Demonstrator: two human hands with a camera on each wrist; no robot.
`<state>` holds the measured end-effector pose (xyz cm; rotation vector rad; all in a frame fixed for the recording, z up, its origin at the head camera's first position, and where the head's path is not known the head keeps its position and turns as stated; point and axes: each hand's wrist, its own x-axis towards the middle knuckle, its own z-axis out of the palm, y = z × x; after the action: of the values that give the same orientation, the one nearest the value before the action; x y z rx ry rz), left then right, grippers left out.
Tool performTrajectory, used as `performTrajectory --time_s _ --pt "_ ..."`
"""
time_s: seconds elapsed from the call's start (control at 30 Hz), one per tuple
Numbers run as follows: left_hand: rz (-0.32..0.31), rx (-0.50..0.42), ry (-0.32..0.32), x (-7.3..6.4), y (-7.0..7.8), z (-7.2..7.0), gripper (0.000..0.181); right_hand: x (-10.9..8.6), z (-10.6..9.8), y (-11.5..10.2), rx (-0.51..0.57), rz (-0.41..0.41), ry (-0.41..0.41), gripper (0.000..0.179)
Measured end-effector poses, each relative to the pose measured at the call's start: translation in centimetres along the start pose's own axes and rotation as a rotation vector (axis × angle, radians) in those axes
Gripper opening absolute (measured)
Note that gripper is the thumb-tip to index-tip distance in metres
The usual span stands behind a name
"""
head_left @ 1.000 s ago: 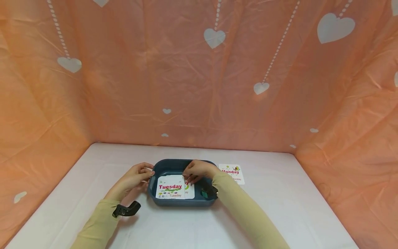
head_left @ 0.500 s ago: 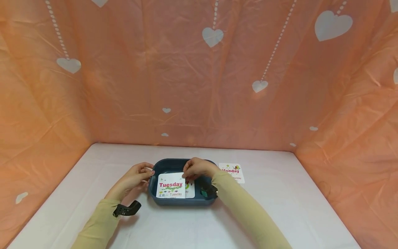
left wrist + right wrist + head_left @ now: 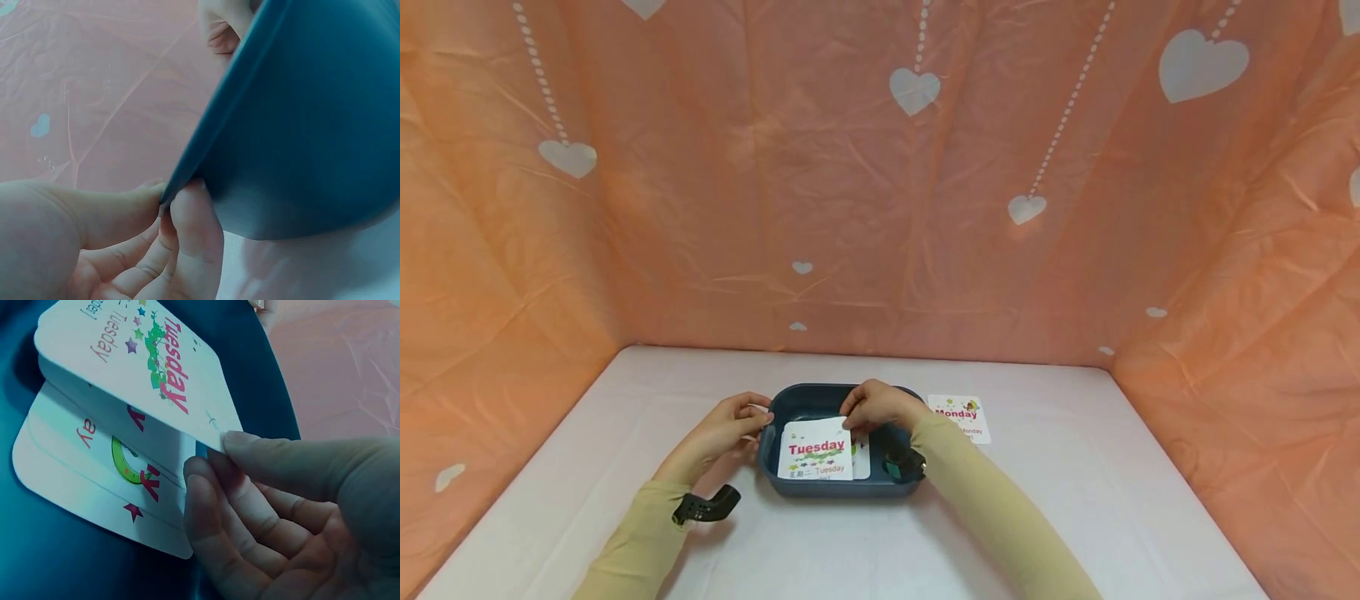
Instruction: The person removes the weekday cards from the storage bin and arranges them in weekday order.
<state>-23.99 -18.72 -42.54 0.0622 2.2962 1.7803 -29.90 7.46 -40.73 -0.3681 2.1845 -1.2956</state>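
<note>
A dark blue plastic basin [image 3: 850, 489] with rounded corners stands on the table. My left hand [image 3: 721, 429] pinches its left rim between thumb and fingers, as the left wrist view shows close up. Over the basin, my right hand [image 3: 883, 406] pinches the upper right corner of a white card printed "Tuesday" [image 3: 153, 369]. That card is lifted and tilted over several other cards [image 3: 119, 459] lying in the basin, whose words are partly covered. Outside the basin to the right lies a card printed "Monday" [image 3: 957, 413], partly hidden by the right sleeve.
A white cloth covers the table [image 3: 820, 550]. Orange curtain [image 3: 850, 208] with pale hearts encloses it at the back and on both sides. Each wrist wears a black camera mount, such as the left one [image 3: 707, 504].
The "Tuesday" card has been raised off the pile at its right corner and has shifted slightly right. My left hand keeps its place on the rim.
</note>
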Motion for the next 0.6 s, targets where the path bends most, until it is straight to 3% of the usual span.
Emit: performTrajectory --time_s 0.6 --pt "0.005 -0.026 0.000 -0.06 0.13 0.20 0.037 -0.68 -0.64 -0.18 -0.037 0.029 0.051 0.008"
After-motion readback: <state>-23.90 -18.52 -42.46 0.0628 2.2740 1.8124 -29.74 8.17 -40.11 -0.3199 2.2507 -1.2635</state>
